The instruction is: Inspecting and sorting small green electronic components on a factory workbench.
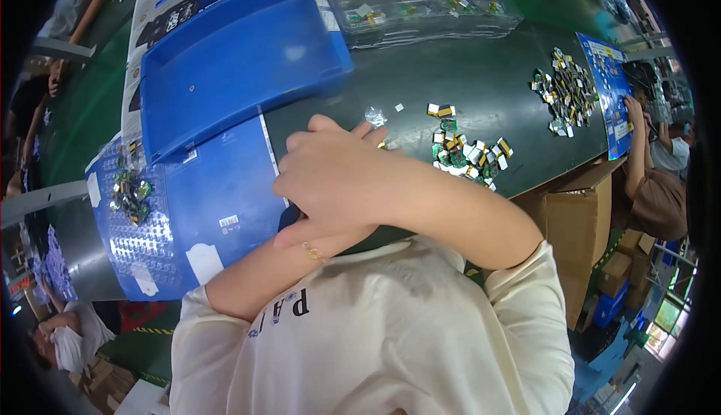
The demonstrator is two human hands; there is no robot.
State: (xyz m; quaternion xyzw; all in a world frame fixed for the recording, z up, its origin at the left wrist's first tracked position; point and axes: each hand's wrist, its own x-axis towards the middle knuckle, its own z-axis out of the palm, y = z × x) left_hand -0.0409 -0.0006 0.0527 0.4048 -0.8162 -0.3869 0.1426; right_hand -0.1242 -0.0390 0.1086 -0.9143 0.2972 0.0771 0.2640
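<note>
My forearms cross over the near edge of the dark green table. My right hand (327,171) lies over my left with its fingers curled in, and what they close on is hidden. Most of my left hand (349,236) is covered by it; a bracelet (312,250) circles that wrist. Two fingertips stick out beyond my right hand, beside a crumpled piece of clear plastic (375,117). A dark blue bit (288,216) shows by my right hand. Right of my hands lies a loose heap of small green, white and yellow circuit boards (469,156).
A blue plastic tray (248,47) stands at the far left. Clear blister trays (420,24) holding small boards are stacked at the back. Left is another blister sheet (143,238) on blue card (225,182). A bigger board heap (563,92) and a cardboard box (574,227) are right; co-workers sit around.
</note>
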